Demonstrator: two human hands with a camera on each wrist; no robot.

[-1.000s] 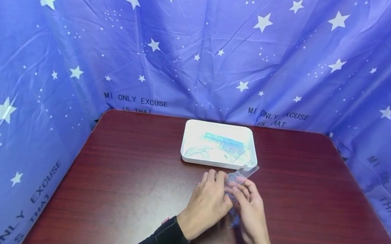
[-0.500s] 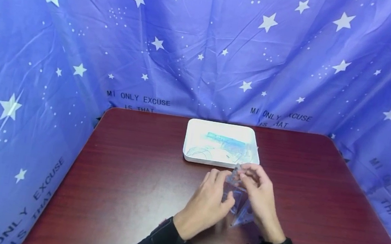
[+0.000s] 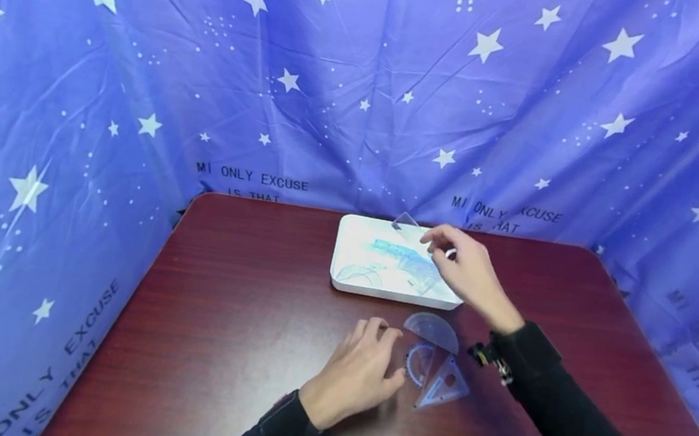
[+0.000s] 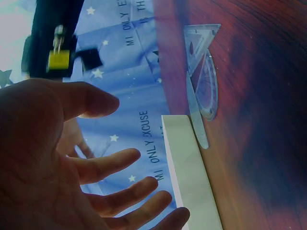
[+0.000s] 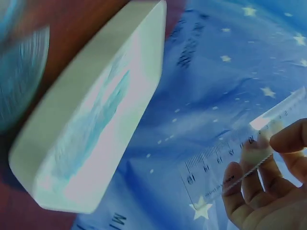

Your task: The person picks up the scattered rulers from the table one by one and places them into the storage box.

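My right hand pinches a clear ruler over the right part of a white tray. In the right wrist view the ruler's numbers and fine marks show, with the thumb and fingers on either side of it. My left hand hovers low over the table with relaxed, spread fingers and holds nothing. Just right of it on the table lie a clear half-round protractor, a clear piece with a curved scale and a clear set square, overlapping or close together.
Inside the tray lie clear, blue-tinted flat pieces and a curved outline at its left. The tray stands near the back edge of the dark red wooden table. A blue star-patterned curtain hangs behind and at both sides.
My right hand has moved up and away from my left, carrying the ruler from the clear pieces to above the tray. The pieces now lie uncovered; my left hand has stayed nearly in place.
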